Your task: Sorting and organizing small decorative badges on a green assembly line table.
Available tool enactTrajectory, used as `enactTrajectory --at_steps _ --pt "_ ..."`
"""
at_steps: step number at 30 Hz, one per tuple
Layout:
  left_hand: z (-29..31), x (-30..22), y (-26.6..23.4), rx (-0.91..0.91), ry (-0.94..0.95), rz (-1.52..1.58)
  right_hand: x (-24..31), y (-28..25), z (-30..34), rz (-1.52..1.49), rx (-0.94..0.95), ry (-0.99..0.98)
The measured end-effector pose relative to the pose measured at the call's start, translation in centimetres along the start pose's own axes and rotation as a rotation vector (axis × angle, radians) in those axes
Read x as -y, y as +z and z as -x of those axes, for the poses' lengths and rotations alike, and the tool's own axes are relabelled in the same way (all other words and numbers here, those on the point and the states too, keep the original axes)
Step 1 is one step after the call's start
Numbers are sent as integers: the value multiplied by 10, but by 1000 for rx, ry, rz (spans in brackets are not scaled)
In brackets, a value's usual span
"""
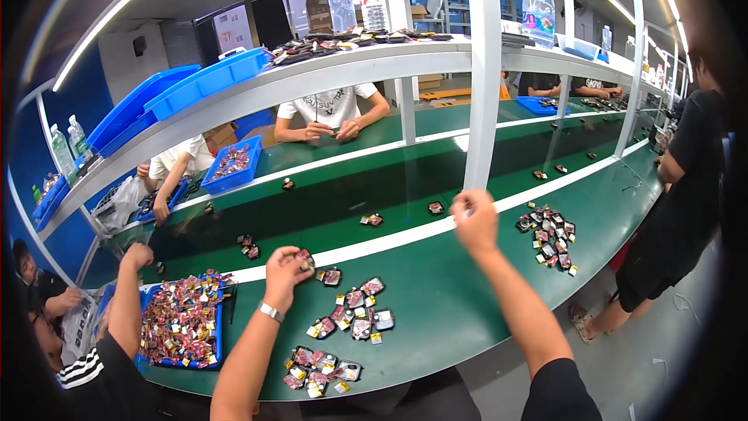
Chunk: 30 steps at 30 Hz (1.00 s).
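Note:
My left hand [285, 274], with a metal band at the wrist, is closed on a small dark-and-red packaged piece [306, 260] just in front of the white rail. My right hand [477, 222] is raised near the rail beside the upright post, fingers curled together; a pale speck shows at the fingertips, too small to name. Between my arms, loose groups of similar packaged pieces [361, 327] with yellow-and-white tags lie on the green bench [444, 312]. Another cluster of pieces [547, 235] lies to the right of my right hand.
A blue tray [220, 335] heaped with pieces stands at left, beside a co-worker's hand [139, 256]. Beyond the white rail [374, 245], scattered pieces lie on a green conveyor belt [327, 206]. A post [483, 109] supports a shelf with bottles. Co-workers sit opposite; one person stands at right.

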<state>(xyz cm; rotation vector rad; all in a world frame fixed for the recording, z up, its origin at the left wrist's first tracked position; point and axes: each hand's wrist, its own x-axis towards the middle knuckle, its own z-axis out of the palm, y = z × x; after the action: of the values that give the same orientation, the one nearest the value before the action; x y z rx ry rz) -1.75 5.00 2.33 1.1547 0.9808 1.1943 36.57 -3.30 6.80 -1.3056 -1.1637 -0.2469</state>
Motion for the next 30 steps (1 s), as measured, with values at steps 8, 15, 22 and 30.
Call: enactTrajectory --at_steps 8,15,22,30 --pt "-98 19 -9 -136 215 -530 -173 -13 -58 582 366 326" --pt "-72 24 -21 -171 304 -680 -188 20 -72 453 438 433" --pt "-8 18 -13 -1 251 -578 -194 -1 -79 661 613 164" --pt "12 28 -9 -31 265 -589 -201 5 -88 477 524 455"
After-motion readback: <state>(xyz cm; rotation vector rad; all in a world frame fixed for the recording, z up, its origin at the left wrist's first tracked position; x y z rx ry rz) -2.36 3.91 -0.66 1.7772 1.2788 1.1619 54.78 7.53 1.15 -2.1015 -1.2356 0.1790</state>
